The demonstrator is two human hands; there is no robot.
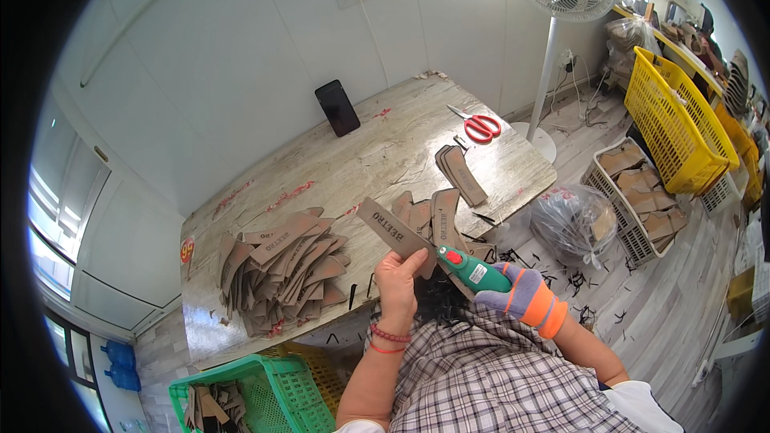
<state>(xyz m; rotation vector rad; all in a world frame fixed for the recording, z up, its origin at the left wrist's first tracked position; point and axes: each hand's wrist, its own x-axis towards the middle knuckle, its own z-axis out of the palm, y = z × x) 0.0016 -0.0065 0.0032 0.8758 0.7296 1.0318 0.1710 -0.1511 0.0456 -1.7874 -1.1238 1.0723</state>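
Observation:
My bare left hand (397, 285), with beaded and red bracelets on the wrist, pinches the lower end of a flat brown strip (389, 227) with dark print. In a grey and orange glove, my right hand (521, 298) is wrapped round a green handheld power cutter (475, 274) with a red button. The cutter's nose meets the strip's edge near my left thumb; its blade is hard to make out. Similar curved pieces (443, 220) lie just beyond on the table, and a small stack (463, 176) sits farther back. To the left spreads a big heap of strips (281, 261).
On the marbled table (265, 184) are a phone (337, 108) and red-handled scissors (481, 128). A green basket (293, 393) with pieces stands below left. Rightward are a plastic bag (573, 224), a white basket (603, 180), a yellow crate (682, 124), a fan (550, 56) and black scraps.

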